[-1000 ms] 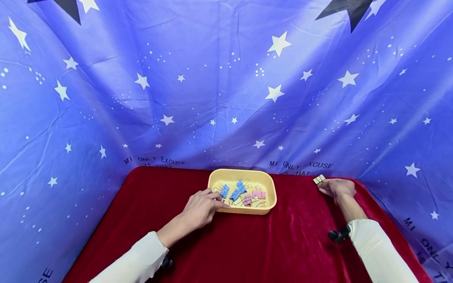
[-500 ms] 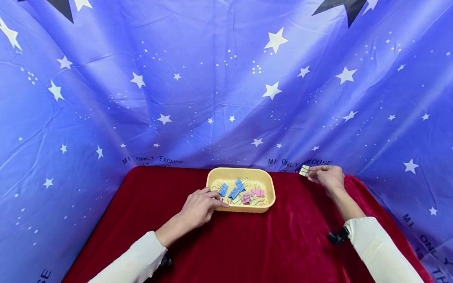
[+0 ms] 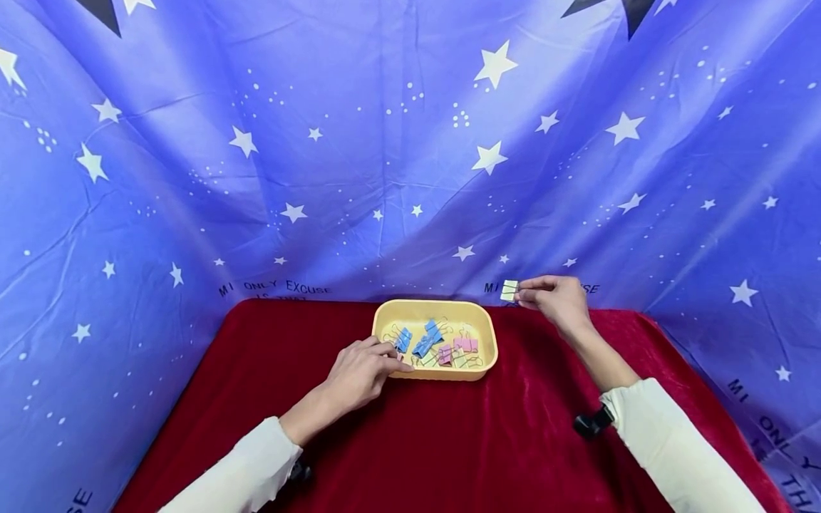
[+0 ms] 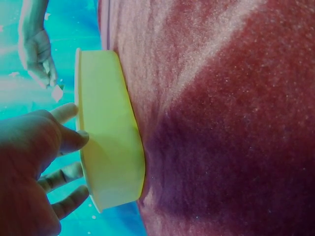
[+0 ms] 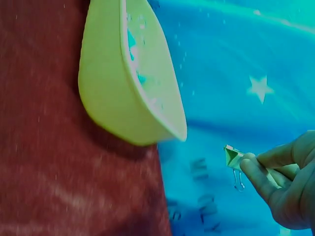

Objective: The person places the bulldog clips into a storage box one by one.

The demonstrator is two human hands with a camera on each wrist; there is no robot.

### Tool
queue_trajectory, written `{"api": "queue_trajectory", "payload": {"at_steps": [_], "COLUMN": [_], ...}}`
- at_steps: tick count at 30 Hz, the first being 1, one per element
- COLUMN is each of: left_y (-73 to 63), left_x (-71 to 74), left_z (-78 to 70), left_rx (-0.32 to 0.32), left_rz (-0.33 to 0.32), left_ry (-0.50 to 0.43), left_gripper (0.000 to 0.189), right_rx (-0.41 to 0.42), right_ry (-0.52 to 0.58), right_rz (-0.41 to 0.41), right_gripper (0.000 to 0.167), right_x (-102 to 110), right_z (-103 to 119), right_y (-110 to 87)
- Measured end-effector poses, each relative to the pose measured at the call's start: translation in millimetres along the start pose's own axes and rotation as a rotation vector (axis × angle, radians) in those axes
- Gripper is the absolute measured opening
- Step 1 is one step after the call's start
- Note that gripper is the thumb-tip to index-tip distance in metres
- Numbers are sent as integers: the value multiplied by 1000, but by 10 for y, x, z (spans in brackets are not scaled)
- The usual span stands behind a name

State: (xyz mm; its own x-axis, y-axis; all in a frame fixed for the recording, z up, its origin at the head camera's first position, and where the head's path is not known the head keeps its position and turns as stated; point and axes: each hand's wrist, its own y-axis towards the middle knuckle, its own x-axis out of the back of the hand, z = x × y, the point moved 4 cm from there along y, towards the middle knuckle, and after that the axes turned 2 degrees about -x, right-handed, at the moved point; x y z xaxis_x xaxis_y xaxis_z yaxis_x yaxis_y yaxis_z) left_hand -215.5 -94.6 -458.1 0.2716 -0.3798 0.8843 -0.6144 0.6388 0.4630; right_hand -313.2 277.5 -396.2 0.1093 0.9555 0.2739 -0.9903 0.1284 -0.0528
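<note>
A yellow rectangular box point(image 3: 449, 374) stands at the back of the red-covered table. Several binder clips lie in it: blue ones point(image 3: 428, 340), pink ones point(image 3: 466, 345) and pale yellow-green ones. My left hand point(image 3: 364, 369) holds the box's near left rim, its thumb on the rim and fingers reaching over it, as the left wrist view shows. Right of the box and raised above the table, my right hand point(image 3: 556, 305) pinches a pale yellow-green binder clip point(image 3: 509, 291) between thumb and fingers. One wire handle of that binder clip point(image 5: 233, 158) hangs down in the right wrist view.
Red velvet cloth point(image 3: 423, 449) covers the table. A blue curtain point(image 3: 359, 157) with white stars encloses the back and both sides, close behind the box. Small black devices point(image 3: 593, 422) sit at both wrists.
My right hand has risen from the table's back right and moved left toward the box, carrying the yellow-green binder clip. My left hand stays at the box rim. The head view has shifted slightly.
</note>
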Motion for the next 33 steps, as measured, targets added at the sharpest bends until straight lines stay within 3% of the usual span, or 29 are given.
{"api": "queue_trajectory", "payload": {"at_steps": [4, 14, 23, 33], "left_y": [-1, 9, 2, 0], "left_x": [1, 26, 39, 13], "left_z": [4, -8, -12, -2], "left_rx": [3, 8, 19, 17], "left_rz": [4, 26, 40, 30], "left_ry": [-5, -3, -1, -1], "left_gripper": [42, 43, 42, 41], "right_rx": [-5, 3, -20, 37], "right_ry": [-26, -271, -192, -273], "right_rz": [58, 132, 191, 231], "right_gripper": [41, 33, 30, 25], "right_x": [-209, -624, -914, -1203], "right_z": [80, 109, 84, 96], "right_y": [-53, -87, -92, -125]}}
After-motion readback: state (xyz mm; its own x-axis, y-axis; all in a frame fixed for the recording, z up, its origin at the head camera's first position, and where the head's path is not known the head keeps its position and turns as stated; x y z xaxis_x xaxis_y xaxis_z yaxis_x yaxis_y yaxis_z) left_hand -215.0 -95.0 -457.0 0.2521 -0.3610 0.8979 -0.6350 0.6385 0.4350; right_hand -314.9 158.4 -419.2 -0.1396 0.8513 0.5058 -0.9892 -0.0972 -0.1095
